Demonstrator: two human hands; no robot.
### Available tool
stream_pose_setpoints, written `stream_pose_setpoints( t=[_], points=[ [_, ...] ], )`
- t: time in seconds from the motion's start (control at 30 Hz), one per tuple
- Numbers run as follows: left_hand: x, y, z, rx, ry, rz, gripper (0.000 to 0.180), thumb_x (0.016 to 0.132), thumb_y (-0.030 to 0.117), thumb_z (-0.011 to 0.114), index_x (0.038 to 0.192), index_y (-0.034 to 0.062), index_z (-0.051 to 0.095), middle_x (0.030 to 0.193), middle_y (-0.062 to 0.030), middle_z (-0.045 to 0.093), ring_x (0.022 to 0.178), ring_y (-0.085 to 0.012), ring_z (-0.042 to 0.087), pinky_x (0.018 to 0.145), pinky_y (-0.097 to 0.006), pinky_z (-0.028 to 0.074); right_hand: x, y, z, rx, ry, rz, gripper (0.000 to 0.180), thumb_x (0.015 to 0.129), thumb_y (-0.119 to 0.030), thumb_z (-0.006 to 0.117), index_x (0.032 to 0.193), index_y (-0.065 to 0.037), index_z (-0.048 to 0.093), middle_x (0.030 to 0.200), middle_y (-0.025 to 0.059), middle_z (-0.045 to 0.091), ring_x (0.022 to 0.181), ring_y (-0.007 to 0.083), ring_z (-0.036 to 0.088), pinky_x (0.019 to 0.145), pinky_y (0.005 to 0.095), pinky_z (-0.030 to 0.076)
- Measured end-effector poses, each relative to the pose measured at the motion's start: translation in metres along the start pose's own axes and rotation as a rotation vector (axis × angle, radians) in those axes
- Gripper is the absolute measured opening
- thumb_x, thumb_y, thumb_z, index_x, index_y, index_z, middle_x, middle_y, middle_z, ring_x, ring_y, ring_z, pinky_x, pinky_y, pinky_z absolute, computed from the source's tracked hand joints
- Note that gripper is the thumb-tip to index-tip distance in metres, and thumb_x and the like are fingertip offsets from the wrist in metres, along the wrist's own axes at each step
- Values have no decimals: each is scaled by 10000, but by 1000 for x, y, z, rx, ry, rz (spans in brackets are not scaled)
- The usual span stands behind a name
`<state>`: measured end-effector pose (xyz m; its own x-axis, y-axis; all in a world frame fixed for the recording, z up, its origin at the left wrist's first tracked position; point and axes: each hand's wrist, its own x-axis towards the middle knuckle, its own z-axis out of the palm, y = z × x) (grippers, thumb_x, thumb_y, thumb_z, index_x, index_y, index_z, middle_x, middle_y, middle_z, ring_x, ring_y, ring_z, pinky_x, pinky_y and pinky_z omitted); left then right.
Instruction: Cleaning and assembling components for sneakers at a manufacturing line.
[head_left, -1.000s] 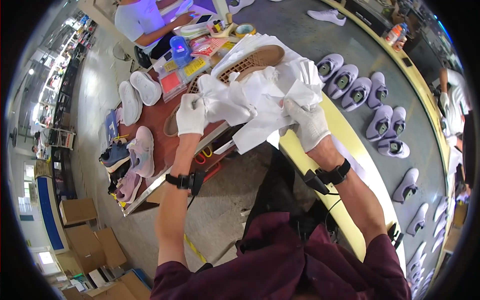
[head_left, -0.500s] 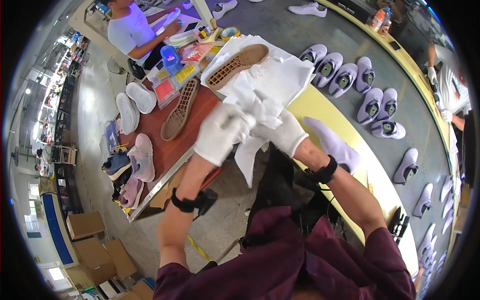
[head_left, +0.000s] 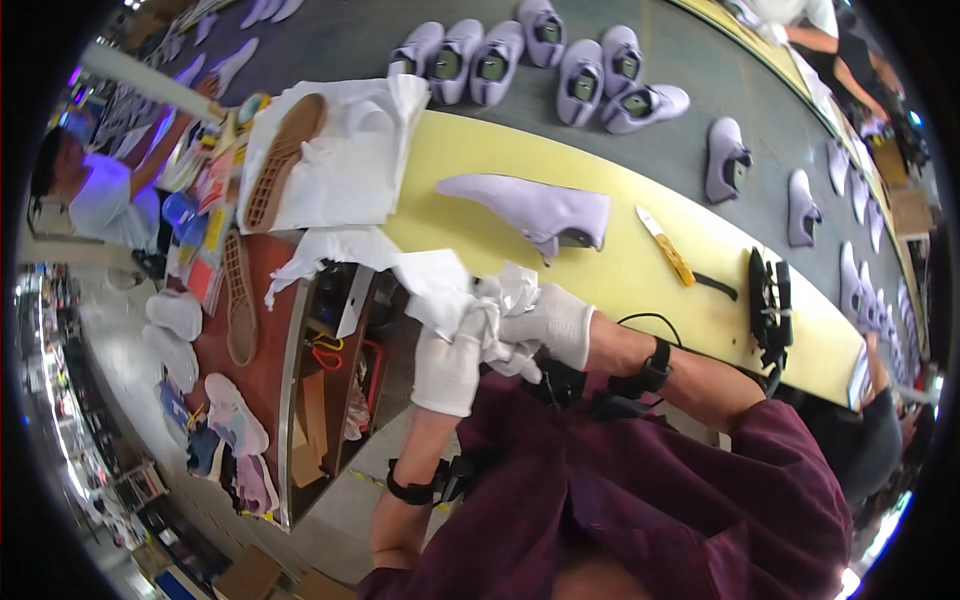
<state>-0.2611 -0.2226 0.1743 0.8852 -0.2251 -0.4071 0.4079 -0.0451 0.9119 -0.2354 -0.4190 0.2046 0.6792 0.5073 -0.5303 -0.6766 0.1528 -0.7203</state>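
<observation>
Crumpled white paper [head_left: 492, 325] is bunched between my two white-gloved hands, just in front of my body. My left hand [head_left: 447, 372] is closed on its left side, and my right hand [head_left: 552, 325] grips the other side. A loose flap of the paper sticks out to the left. Beyond my hands, a lilac shoe [head_left: 525, 208] lies on its side on the yellow bench [head_left: 470, 145]. At the left, a brown shoe sole [head_left: 283, 165] rests on a stack of white paper sheets [head_left: 365, 185].
A second brown sole [head_left: 238, 305] lies on the red-brown table [head_left: 262, 262], near several sneakers [head_left: 237, 410]. A yellow-handled knife [head_left: 665, 245] is on the bench, close to a black device [head_left: 768, 310]. Lilac shoes [head_left: 495, 62] stand on the grey conveyor. Other people work around.
My hands have come away from the paper stack, back toward my body, with crumpled paper between them. The view has swung right, bringing the knife and the whole lilac shoe into sight.
</observation>
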Motion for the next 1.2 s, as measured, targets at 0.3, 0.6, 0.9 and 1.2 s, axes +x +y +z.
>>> stream_pose_setpoints(
  t=[0.3, 0.6, 0.9, 1.2],
  points=[
    [43, -22, 72, 281, -153, 16, 235, 1088, 157, 551, 1149, -19, 696, 937, -41, 683, 828, -108, 616, 743, -291, 519, -51, 67, -69, -1062, 512, -588, 512, 883, -214, 778, 1348, -43, 650, 960, 192, 699, 856, 355, 716, 775, 435, 579],
    [53, -7, 122, 868, -274, 713, 704, 818, 8, 775, 1470, 28, 510, 1420, -228, 595, 1251, -429, 624, 1078, -442, 517, -33, 92, -126, -404, 724, -514, 234, 937, -240, 701, 1018, -24, 742, 978, 170, 737, 781, 316, 732, 702, 424, 577],
    [118, -26, 98, 1179, -219, 946, 302, 848, -6, 631, 1142, 54, 673, 1282, -164, 675, 1261, -390, 618, 1091, -544, 446, -45, 68, -169, -395, 870, -338, 226, 995, -124, 698, 1191, -14, 714, 886, 134, 751, 677, 210, 730, 622, 327, 589],
    [163, -16, 94, 1389, 42, 974, 809, 755, 310, 803, 1418, -15, 472, 1468, -226, 504, 1444, -422, 406, 1246, -662, 186, -91, 86, -250, -1481, 1173, -118, 327, 858, -219, 794, 1067, 3, 674, 1043, 226, 690, 1013, 406, 664, 866, 505, 536]
  ],
)
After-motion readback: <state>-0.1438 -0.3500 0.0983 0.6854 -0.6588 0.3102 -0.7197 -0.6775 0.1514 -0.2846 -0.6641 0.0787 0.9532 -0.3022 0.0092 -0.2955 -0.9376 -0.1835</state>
